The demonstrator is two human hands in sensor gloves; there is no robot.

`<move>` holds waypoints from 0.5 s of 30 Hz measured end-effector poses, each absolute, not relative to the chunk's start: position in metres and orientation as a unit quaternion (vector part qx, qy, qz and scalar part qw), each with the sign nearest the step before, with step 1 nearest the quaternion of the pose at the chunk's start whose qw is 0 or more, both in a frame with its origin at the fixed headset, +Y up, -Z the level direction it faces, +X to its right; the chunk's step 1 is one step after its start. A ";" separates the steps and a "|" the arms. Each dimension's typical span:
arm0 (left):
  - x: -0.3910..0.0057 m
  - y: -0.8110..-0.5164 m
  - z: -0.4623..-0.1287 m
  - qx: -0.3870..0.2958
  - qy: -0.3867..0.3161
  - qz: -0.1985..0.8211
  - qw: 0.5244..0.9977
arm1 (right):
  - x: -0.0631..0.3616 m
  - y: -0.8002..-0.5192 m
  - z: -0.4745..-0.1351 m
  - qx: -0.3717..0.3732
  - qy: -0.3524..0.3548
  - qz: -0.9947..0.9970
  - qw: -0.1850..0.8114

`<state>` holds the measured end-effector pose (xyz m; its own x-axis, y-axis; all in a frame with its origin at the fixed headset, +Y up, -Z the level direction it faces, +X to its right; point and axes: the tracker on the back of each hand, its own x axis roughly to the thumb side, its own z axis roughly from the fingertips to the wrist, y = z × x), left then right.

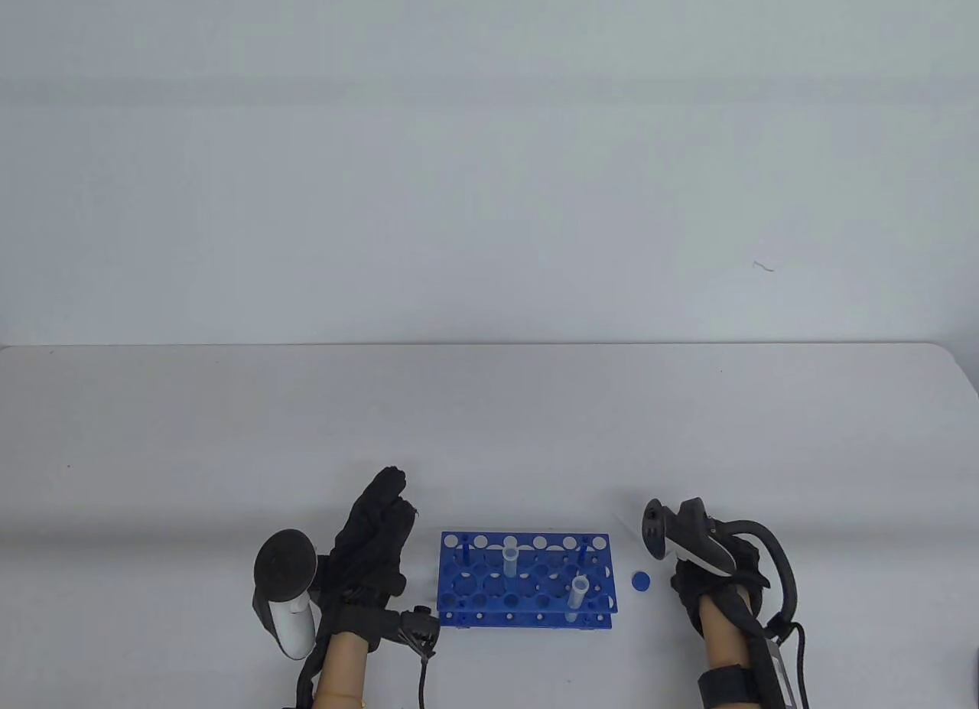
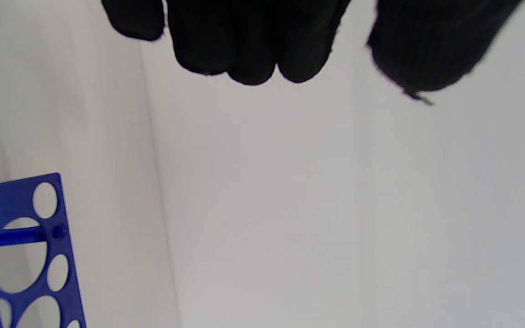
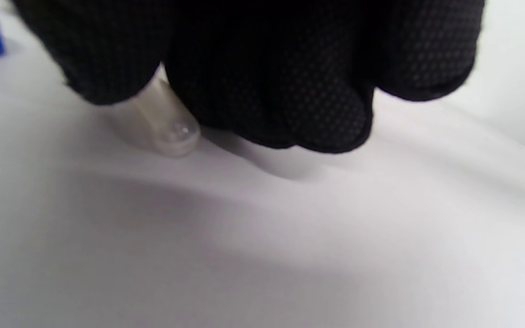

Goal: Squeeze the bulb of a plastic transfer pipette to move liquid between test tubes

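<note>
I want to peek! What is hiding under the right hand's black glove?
Under the right hand a clear rounded pipette bulb sticks out, touching the white table. The glove covers the rest of it.

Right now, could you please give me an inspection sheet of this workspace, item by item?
Surface: white table, no spills seen.
Job's things: blue tube rack near the front edge, two clear test tubes standing in it, one toward the back, one toward the front; clear pipette bulb under the right hand's fingers, lying on the table.
Clutter: small blue cap on the table, right of the rack.
Hands: left hand open, beside the rack, holding nothing; right hand closed around the pipette.
Cables: black leads along both wrists; one loops behind the right hand.
Surroundings: plain pale wall, one small mark.
</note>
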<state>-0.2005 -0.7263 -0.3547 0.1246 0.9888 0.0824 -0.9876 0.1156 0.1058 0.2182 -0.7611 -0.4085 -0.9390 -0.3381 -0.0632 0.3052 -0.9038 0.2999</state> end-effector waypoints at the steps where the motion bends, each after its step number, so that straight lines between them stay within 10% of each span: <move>1: -0.200 -0.726 -0.355 0.067 0.004 0.662 0.747 | 0.218 -0.761 -0.408 0.057 -0.145 -0.974 0.165; 15: -0.200 -0.725 -0.355 0.070 0.002 0.650 0.757 | 0.232 -0.703 -0.402 0.075 -0.081 -0.994 0.007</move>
